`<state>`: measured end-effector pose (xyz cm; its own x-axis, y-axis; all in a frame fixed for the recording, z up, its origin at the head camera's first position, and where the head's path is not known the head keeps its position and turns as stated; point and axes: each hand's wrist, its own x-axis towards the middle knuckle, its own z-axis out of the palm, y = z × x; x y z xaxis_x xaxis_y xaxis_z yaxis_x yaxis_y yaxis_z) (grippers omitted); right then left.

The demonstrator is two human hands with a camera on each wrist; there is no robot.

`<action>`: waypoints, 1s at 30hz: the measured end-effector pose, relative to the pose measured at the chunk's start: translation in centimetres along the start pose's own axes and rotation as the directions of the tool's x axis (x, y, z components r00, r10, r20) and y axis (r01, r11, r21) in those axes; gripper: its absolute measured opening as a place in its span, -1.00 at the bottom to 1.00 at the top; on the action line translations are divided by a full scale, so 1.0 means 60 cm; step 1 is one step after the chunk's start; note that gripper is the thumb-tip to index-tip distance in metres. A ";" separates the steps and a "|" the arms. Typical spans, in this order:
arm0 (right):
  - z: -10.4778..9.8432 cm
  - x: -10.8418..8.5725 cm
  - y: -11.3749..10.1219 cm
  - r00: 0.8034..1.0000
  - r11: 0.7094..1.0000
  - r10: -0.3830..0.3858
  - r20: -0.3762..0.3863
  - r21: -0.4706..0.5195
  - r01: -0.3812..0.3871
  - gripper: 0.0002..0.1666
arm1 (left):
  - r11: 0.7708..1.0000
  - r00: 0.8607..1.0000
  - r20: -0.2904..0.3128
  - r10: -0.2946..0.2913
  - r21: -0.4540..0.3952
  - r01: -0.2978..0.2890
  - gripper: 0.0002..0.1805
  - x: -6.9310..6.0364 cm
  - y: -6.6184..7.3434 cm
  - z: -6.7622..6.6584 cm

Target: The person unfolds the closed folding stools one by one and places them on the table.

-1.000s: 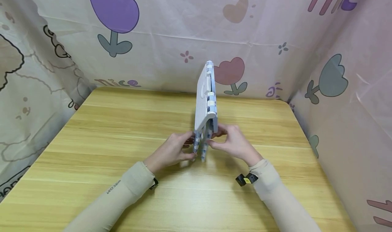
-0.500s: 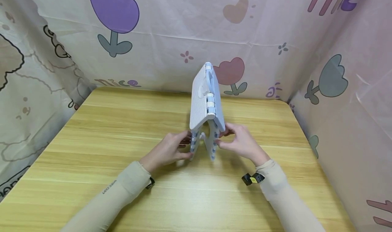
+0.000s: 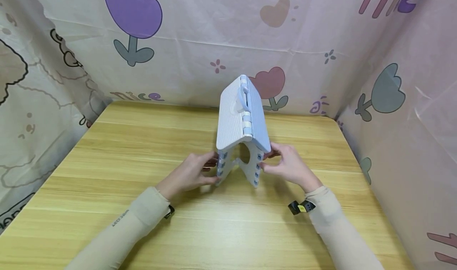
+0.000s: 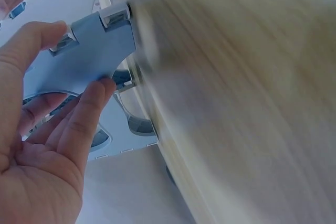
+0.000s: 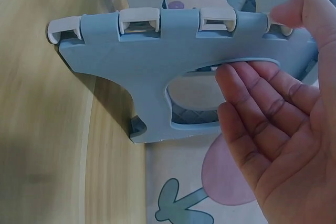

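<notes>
Both of your hands have moved farther apart since a second ago, and the two leg panels of the folding stool have spread with them, so that the two top halves now slope down from the ridge like a roof, where before they hung nearly together. You have one folding stool point(image 3: 228, 123), white and pale blue, standing ridge up near the middle of the wooden surface point(image 3: 143, 143), toward the patterned cloth point(image 3: 192, 44). One pale blue handle point(image 3: 242, 98) arches from its ridge. Your left hand point(image 3: 190, 170) grips the leg panel on its side, fingers curled partway: the thumb presses the hinged edge and the fingers reach the panel's face and its cutout. Your right hand point(image 3: 288, 166) has hold of the other leg panel, bent about as far, its thumb on the hinged edge and its fingertips at the rim of one long cutout point(image 5: 194, 98). Along that edge, the right wrist view shows four white hinge clips point(image 5: 139, 19), the fourth partly under your thumb. You wear two beige sleeves point(image 3: 118, 226) and two dark wristbands point(image 3: 301, 207), one per arm. Behind the surface, the cloth carries one purple tulip point(image 3: 137, 12) and one pink tulip point(image 3: 270, 81), the latter partly behind the stool.
</notes>
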<state>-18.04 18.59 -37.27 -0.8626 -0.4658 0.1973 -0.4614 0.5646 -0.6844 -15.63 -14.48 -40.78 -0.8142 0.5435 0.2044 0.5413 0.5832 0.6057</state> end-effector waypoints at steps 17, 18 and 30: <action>-0.024 -0.003 0.004 0.997 0.999 -0.035 0.063 -0.018 0.036 -0.49 | 0.999 0.999 -0.003 0.050 0.007 -0.050 -0.32 -0.002 -0.007 -0.017; -0.030 -0.004 0.003 0.997 0.999 -0.033 0.065 -0.018 0.034 -0.51 | 0.998 0.998 -0.011 0.057 0.010 -0.057 -0.32 -0.001 -0.006 -0.024; -0.086 0.030 -0.021 0.996 0.999 -0.046 -0.074 -0.005 0.045 -0.47 | 0.994 0.983 -0.169 -0.072 -0.099 0.056 -0.37 0.058 0.035 -0.136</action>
<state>-20.10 20.55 -32.45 -0.8537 -0.4393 0.2798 -0.5011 0.5463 -0.6712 -19.07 -16.29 -32.53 -0.8747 0.3903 0.2874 0.4719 0.5502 0.6889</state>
